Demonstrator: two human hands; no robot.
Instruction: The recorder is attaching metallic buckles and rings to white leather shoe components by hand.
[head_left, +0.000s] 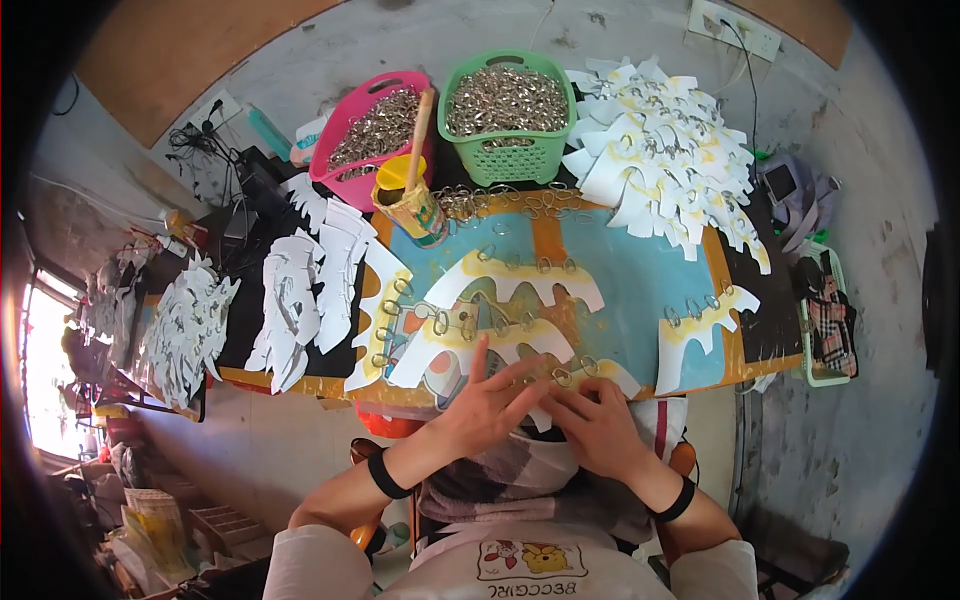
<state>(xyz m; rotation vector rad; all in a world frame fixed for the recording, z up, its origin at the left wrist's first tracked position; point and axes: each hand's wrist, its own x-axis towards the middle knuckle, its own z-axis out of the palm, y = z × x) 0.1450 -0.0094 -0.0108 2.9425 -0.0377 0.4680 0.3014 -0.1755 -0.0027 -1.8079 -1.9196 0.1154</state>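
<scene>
At the table's front edge, a white cut-out piece (622,379) smeared with yellow glue lies partly hidden under my hands, with metal rings (562,378) along it. My left hand (482,412) hovers over its left part, fingers spread and holding nothing. Bent fingers of my right hand (603,432) press together at the piece's near side; what is between them is hidden. Just beyond lies another glued white piece (478,350) with rings, and farther back a similar one (515,285). More ringed pieces lie to the left (378,318) and right (690,335).
Pink (325,150) and green (515,160) baskets hold many metal rings. Before them stand a glue tin (418,215) with a wooden stick and loose rings (465,203). A big heap of glued pieces (665,150) fills the back right; stacked white pieces (288,305) lie left.
</scene>
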